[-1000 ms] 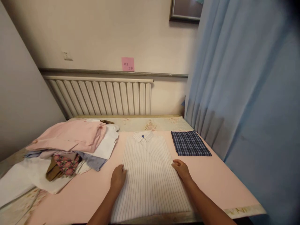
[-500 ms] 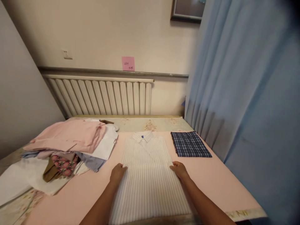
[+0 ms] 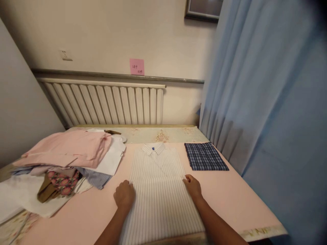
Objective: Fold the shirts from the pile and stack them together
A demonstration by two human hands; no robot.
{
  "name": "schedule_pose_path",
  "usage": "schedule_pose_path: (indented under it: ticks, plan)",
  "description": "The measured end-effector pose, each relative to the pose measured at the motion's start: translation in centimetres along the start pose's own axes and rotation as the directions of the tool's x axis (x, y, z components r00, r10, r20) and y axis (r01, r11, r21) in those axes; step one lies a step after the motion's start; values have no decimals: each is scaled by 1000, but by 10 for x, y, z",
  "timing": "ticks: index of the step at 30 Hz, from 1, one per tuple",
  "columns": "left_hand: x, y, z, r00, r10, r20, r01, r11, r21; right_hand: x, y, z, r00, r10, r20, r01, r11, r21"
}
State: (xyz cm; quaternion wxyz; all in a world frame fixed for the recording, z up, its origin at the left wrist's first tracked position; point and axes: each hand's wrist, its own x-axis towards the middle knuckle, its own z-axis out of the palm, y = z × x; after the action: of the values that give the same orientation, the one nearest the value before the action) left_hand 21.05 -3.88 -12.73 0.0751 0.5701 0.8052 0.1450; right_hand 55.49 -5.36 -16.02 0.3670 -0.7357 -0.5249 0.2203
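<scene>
Left hand (image 3: 124, 194) and right hand (image 3: 193, 187) pinch opposite edges of striped collared shirt (image 3: 162, 204); folded plaid cloth (image 3: 206, 157) lies to its right.

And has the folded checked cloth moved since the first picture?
No. The checked cloth keeps its place against the radiator, below and right of it; the slight shift is the whole view moving.

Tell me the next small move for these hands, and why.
Probably draw the striped shirt gently taut sideways: the left hand and right hand are at its opposite side edges, level with a crosswise line between them.
</scene>
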Motion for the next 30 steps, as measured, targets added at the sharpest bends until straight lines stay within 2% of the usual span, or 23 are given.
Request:
schedule_pose_path:
  ticks: [3, 5, 7, 10, 12, 13, 15, 17, 18, 20, 22, 30]
  plan:
    - [-14, 12, 0, 994, 55, -99, -51, 998, 40, 0, 2, 0, 1000, -8, -13, 7, 1000, -31]
    - [-26, 22, 3, 965, 201, -170, -193, 979, 63, 0, 3, -1, 1000, -13, -15, 13, 999, -45]
    - [-39, 32, 11, 897, 402, -186, -395, 916, 72, 0, 1, -4, 1000, -19, -14, 18, 998, -58]
    - [-58, 44, 27, 761, 639, -114, -640, 768, 36, -7, -5, -5, 996, -72, -44, 67, 994, -92]
    - [-67, 48, 39, 696, 714, -77, -715, 699, 20, -19, -10, -1, 966, -251, -65, 237, 956, -171]
    - [-71, 49, 44, 681, 729, -63, -730, 683, 19, -28, -13, 3, 927, -373, -45, 355, 909, -219]
    - [-76, 48, 51, 685, 728, -33, -728, 685, 27, -46, -18, 13, 812, -581, 66, 573, 769, -282]
    - [-77, 47, 56, 711, 703, 12, -703, 710, 39, -62, -20, 24, 720, -664, 203, 692, 664, -284]
    - [-77, 46, 56, 725, 688, 37, -689, 724, 44, -67, -21, 28, 694, -673, 258, 720, 634, -282]
    - [-76, 45, 57, 749, 659, 74, -663, 747, 52, -72, -21, 34, 685, -652, 324, 728, 622, -289]
    - [-76, 44, 55, 758, 646, 89, -651, 757, 57, -71, -21, 35, 707, -618, 344, 707, 640, -303]
    - [-77, 43, 48, 778, 621, 94, -627, 777, 54, -62, -18, 29, 746, -598, 294, 666, 660, -347]
